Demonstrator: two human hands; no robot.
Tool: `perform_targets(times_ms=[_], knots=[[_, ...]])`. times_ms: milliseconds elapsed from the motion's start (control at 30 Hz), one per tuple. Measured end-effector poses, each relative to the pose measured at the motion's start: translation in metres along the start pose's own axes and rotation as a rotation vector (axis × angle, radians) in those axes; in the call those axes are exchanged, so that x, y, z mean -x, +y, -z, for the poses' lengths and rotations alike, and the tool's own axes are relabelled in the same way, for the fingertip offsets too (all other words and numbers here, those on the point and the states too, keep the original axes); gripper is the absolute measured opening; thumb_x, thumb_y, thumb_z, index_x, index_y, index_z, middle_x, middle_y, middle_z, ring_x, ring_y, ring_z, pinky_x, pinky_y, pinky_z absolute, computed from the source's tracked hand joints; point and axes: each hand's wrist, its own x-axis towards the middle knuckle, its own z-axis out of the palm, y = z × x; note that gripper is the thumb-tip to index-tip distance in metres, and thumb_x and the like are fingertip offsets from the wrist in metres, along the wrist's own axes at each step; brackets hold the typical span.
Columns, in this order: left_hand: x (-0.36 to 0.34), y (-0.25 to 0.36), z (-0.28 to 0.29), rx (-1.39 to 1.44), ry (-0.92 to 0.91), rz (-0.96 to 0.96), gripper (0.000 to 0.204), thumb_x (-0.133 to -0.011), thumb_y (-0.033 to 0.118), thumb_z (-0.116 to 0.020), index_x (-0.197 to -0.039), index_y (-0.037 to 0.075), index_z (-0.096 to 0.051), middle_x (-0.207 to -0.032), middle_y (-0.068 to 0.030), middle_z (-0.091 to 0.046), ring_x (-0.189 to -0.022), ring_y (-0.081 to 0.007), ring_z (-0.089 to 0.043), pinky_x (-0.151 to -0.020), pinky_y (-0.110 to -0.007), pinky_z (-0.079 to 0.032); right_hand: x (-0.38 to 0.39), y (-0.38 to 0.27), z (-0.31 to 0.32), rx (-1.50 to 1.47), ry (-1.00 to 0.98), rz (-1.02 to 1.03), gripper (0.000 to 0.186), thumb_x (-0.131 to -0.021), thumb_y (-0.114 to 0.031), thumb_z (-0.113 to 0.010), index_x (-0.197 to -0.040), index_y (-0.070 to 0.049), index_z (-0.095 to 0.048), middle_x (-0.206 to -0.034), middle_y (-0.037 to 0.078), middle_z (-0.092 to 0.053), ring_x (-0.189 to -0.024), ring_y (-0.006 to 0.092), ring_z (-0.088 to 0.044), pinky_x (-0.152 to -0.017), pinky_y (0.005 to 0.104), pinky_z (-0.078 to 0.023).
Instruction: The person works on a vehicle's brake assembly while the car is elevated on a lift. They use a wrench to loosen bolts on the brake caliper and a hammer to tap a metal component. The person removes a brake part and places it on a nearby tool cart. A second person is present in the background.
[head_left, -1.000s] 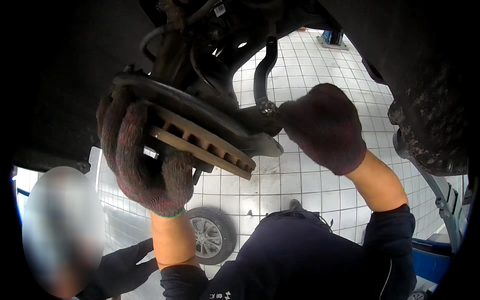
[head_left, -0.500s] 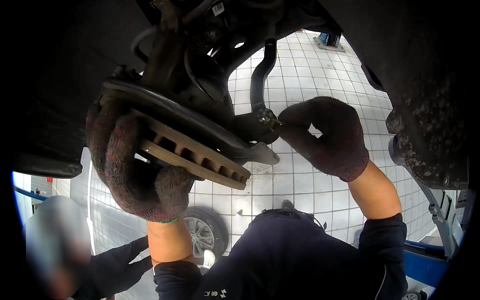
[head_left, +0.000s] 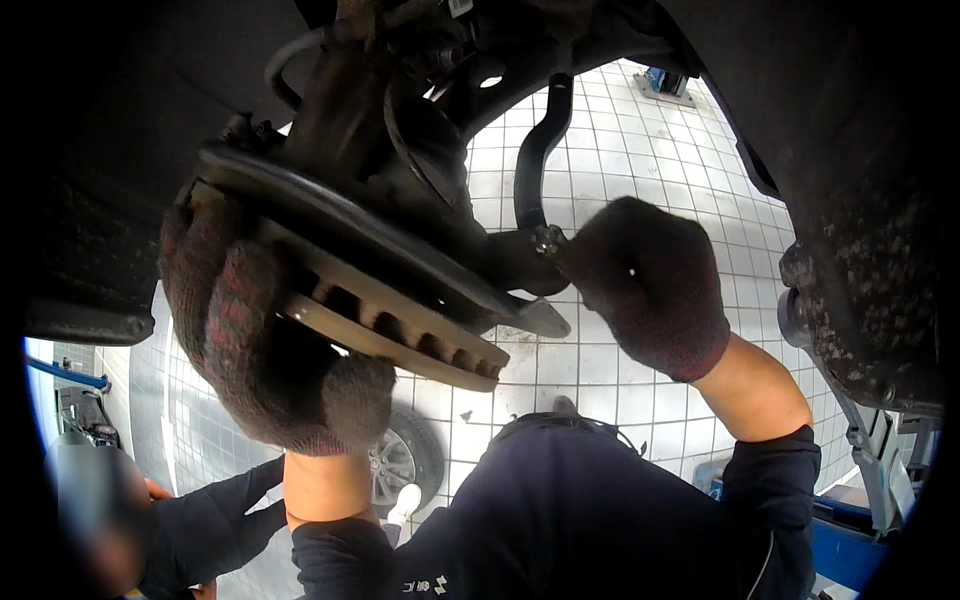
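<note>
My left hand, in a dark knitted work glove, is wrapped round the edge of a rusty vented brake disc. The thumb presses its lower face. Behind the disc runs a dark metal backing plate. My right hand, gloved alike, is closed in a pinch beside a bolted joint at the lower end of a curved black arm. What its fingertips hold, if anything, is hidden against the joint.
Dark suspension parts hang overhead, with a dirty underbody part at the right. Below, a wheel lies on white floor tiles. Another person's dark sleeve reaches in at lower left. A blue lift part stands lower right.
The right hand's fingers have drawn closer together, and the gap between thumb and finger has shrunk. My left hand keeps its grip on the disc. The whole view has shifted slightly.
</note>
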Motion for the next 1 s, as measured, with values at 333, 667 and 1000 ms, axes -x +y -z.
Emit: perform_targets(times_ms=[333,667,1000], knots=[[0.014,-0.047,-0.023,-0.006,0.153,-0.172,0.057,-0.092,0.037,-0.067,-0.135,0.000,-0.061,-0.137,-0.0226,-0.063,-0.130,-0.0454,-0.056,-0.117,-0.058,-0.036,0.003,0.028,0.005,0.223,-0.032,0.246,0.014,-0.088,-0.017,-0.073,-0.100,-0.013,-0.076,-0.092,0.007,-0.075,-0.080,0.0250,-0.071,-0.065,0.0379,-0.056],[0.000,0.059,0.010,-0.208,0.216,0.342,0.054,-0.068,0.023,-0.077,-0.119,0.008,-0.070,-0.123,-0.0161,-0.068,-0.115,-0.0374,-0.063,-0.098,-0.049,-0.051,0.001,0.081,-0.003,-0.183,-0.027,0.130,0.011,-0.095,-0.001,-0.068,-0.106,-0.003,-0.067,-0.100,0.011,-0.072,-0.086,0.0189,-0.068,-0.074,0.0332,-0.054],[0.199,0.375,0.044,-0.336,-0.093,1.125,0.047,-0.069,0.019,-0.081,-0.113,0.012,-0.067,-0.108,-0.0091,-0.063,-0.105,-0.0301,-0.063,-0.099,-0.048,-0.050,0.042,0.234,-0.107,0.040,0.025,0.045,0.024,-0.103,-0.019,-0.057,-0.122,-0.008,-0.066,-0.094,0.006,-0.067,-0.071,0.0170,-0.061,-0.063,0.0305,-0.050]])
